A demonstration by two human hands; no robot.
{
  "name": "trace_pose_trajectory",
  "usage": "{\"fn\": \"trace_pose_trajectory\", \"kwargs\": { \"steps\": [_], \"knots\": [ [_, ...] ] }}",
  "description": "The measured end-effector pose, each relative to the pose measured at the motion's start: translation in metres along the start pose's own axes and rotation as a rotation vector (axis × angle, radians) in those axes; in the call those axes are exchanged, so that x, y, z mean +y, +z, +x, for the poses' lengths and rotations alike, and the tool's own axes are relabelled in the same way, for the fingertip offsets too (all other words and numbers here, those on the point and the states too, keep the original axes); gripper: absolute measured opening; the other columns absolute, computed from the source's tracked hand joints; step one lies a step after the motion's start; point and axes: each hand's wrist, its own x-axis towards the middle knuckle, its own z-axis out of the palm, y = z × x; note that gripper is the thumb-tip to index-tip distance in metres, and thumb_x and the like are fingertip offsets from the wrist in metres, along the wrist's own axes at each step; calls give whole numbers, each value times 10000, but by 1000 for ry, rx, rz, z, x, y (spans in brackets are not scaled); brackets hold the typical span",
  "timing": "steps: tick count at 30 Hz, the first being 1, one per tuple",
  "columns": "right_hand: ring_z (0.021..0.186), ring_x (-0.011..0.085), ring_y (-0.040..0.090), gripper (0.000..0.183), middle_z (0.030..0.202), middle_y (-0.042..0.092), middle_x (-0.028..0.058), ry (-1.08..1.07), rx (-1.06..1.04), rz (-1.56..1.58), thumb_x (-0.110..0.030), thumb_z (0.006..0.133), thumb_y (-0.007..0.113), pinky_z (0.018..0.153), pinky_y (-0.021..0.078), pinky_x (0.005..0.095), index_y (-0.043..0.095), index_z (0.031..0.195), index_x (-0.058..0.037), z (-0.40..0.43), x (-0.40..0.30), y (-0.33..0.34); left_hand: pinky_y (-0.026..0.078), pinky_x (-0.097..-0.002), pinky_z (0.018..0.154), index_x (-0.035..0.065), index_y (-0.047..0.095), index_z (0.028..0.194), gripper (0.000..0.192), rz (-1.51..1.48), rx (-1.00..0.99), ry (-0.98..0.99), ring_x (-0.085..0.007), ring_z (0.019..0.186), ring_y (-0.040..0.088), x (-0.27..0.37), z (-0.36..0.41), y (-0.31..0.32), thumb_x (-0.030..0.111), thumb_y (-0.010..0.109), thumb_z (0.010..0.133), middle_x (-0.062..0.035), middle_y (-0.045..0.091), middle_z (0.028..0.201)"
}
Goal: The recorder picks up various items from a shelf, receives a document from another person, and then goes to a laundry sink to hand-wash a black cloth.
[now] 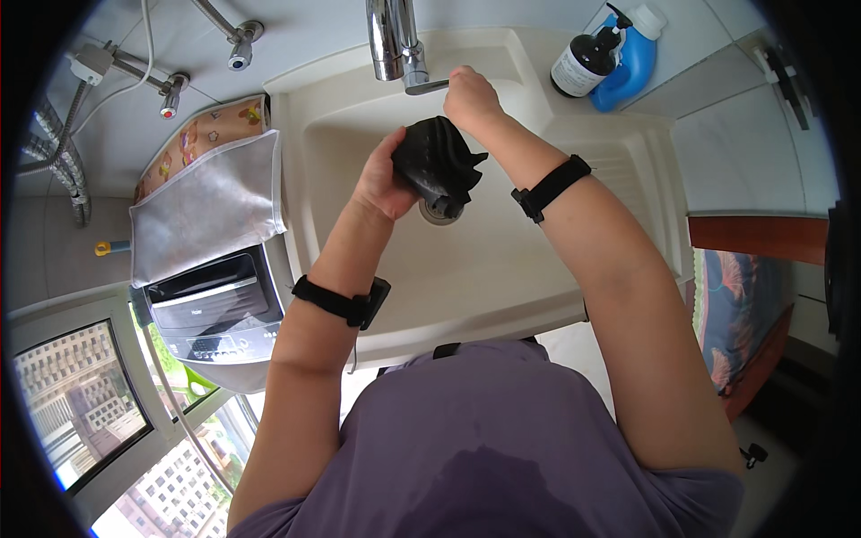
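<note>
My left hand (pixel 385 176) holds a glossy black object (pixel 437 161) with curved ridges and jagged points along its right side. Whether it is folded rubber or moulded plastic I cannot tell. It is above the drain (pixel 440 214) of a cream-coloured sink (pixel 471 269) and partly covers it. My right hand (pixel 474 97) is closed around the end of the flat metal lever (pixel 425 87) of the chrome faucet (pixel 387 40). The spout points down at the back of the basin, and no running water is visible from it.
A pump bottle (pixel 578 64) and a blue jug (pixel 629 67) stand at the sink's back right corner. To the left is a washing machine (pixel 215 302) under a silver cover (pixel 208 202). Wall valves (pixel 241 54) are behind it. A washboard slope (pixel 612 175) lies along the right.
</note>
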Motion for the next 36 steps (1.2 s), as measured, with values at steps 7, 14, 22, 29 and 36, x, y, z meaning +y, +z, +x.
{"fn": "trace_pose_trajectory", "kwargs": {
  "steps": [7, 14, 22, 29, 36],
  "knots": [
    [1032, 302, 494, 232, 1067, 501, 156, -32, -2, -43, -55, 770, 512, 857, 448, 359, 546, 968, 60, -4, -2, -6, 344, -442, 964, 35, 468, 1150, 369, 11, 27, 15, -272, 1078, 489, 4, 0, 5, 296, 331, 929, -114, 537, 1129],
    [992, 307, 527, 209, 1028, 550, 154, -43, 321, 124, -110, 752, 528, 830, 454, 370, 608, 908, 3, -23, -8, 6, 339, -443, 966, 37, 467, 1156, 401, 30, 34, 8, -280, 1092, 479, 9, 2, 7, 325, 310, 925, -118, 532, 1143],
    [826, 294, 606, 291, 896, 630, 155, 286, -256, 481, -183, 696, 625, 744, 469, 350, 630, 951, -45, -41, -21, 5, 283, -468, 1009, -1, 401, 1225, 518, -36, 7, 49, -310, 1167, 408, 22, 15, -2, 393, 247, 926, -164, 458, 1231],
    [923, 299, 579, 295, 1003, 601, 155, 88, -15, 358, -215, 757, 556, 807, 464, 382, 594, 998, -51, -46, -21, -6, 287, -491, 999, 29, 371, 1255, 552, 33, -108, 64, -297, 1194, 382, 24, 14, -3, 441, 198, 932, -149, 424, 1265],
    [909, 347, 564, 289, 983, 594, 196, -27, -16, 468, -214, 807, 476, 768, 455, 398, 564, 985, -4, -48, -26, -21, 304, -490, 964, 111, 297, 1340, 552, 301, 129, 96, -257, 1222, 347, 23, 11, -4, 442, 369, 905, -95, 425, 1283]
  ]
}}
